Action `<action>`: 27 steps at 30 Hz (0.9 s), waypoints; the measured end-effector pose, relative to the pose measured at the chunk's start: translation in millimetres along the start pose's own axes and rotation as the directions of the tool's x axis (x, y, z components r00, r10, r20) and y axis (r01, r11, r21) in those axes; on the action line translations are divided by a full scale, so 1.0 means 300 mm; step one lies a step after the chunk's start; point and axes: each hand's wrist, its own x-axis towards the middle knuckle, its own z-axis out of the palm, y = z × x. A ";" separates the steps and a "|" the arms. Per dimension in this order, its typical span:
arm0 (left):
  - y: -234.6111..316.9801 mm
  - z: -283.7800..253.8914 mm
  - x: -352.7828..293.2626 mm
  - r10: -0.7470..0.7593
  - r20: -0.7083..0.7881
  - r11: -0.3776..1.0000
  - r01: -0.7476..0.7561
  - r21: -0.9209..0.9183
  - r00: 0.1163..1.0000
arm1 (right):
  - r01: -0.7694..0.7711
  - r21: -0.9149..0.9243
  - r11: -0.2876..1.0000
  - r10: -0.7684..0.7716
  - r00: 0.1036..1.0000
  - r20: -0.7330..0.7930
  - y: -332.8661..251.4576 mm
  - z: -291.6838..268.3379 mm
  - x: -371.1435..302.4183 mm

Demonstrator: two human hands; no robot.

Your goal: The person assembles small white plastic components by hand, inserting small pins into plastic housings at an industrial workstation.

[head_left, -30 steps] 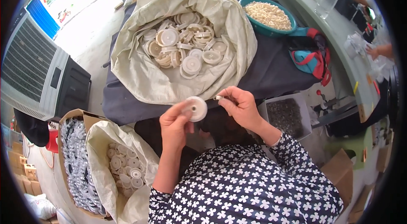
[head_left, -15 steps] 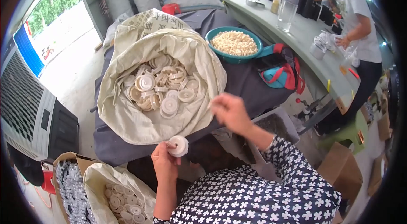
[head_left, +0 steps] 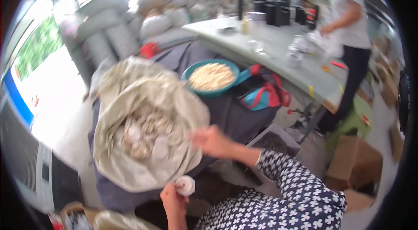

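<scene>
My left hand (head_left: 172, 199) pinches a white round plastic cap (head_left: 186, 185) just in front of a large cream woven sack (head_left: 143, 180). In the open sack lies a heap of similar white and beige round plastic caps (head_left: 150, 130), blurred here. Close to the sack's right rim is my right hand (head_left: 214, 142), its fingers pointing left toward the heap. Motion smears those fingers, so I cannot make out whether anything is between them. Behind the sack, a teal basin (head_left: 187, 83) holds many small pale pieces (head_left: 212, 77).
A red, blue and black bag (head_left: 263, 95) lies right of the basin on the dark cloth (head_left: 230, 112). Below it stands a grey bin (head_left: 289, 145). A person (head_left: 348, 12) works at the long table (head_left: 278, 51). A cardboard box (head_left: 352, 164) sits at right.
The whole view has shifted, so the sack and basin appear lower and further left. My left hand still holds the cap. My right hand remains by the sack's right rim, blurred.
</scene>
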 end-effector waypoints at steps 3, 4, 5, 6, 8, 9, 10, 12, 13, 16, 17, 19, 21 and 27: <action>-0.056 0.010 0.031 -0.031 0.225 0.992 0.003 0.122 0.974 | 0.249 0.194 0.949 -0.280 0.947 0.156 -0.018 0.116 -0.152; -0.072 0.008 0.035 -0.036 0.192 0.995 0.019 0.093 0.981 | 0.183 0.180 0.966 -0.219 0.954 0.206 -0.043 0.130 -0.187; -0.090 0.029 0.038 -0.044 0.163 0.998 0.035 0.059 0.986 | 0.220 0.199 0.955 -0.254 0.952 0.168 -0.036 0.141 -0.218; -0.100 0.054 0.040 -0.042 0.210 0.998 0.030 0.059 0.977 | 0.214 0.139 0.967 -0.232 0.964 0.128 -0.023 0.130 -0.247; -0.100 0.088 0.027 -0.207 0.284 0.967 0.152 0.205 0.936 | 0.153 0.164 0.974 -0.163 0.986 0.047 -0.017 0.112 -0.293; -0.111 0.118 0.021 -0.195 0.298 0.968 0.135 0.209 0.935 | 0.116 0.193 0.974 -0.120 0.993 0.012 -0.016 0.099 -0.309; -0.114 0.146 0.026 -0.189 0.313 0.968 0.122 0.221 0.931 | 0.004 0.219 0.976 -0.019 0.997 0.070 -0.010 0.075 -0.318; -0.124 0.139 0.020 -0.201 0.323 0.962 0.125 0.243 0.925 | 0.026 0.201 0.979 -0.041 0.997 0.070 -0.030 0.056 -0.321; -0.138 0.113 0.018 -0.220 0.328 0.957 0.139 0.254 0.919 | 0.053 0.189 0.980 -0.069 0.994 0.080 -0.034 0.054 -0.328; -0.149 0.149 0.045 -0.238 0.328 0.950 0.148 0.276 0.914 | 0.070 0.186 0.980 -0.083 0.994 0.066 0.035 0.065 -0.342; -0.142 0.144 0.031 -0.254 0.315 0.940 0.156 0.303 0.914 | 0.075 0.186 0.980 -0.089 0.994 0.068 0.035 0.070 -0.344; -0.118 0.139 0.017 -0.250 0.328 0.942 0.150 0.301 0.911 | -0.066 0.305 0.950 0.034 0.994 0.108 0.030 0.081 -0.350; -0.110 0.155 0.019 -0.215 0.428 0.947 0.082 0.310 0.878 | -0.106 0.309 0.945 0.076 0.991 0.106 0.031 0.059 -0.354; -0.146 0.158 0.010 -0.302 0.433 0.925 0.152 0.347 0.849 | -0.166 0.426 0.889 0.153 0.986 0.065 0.056 0.039 -0.404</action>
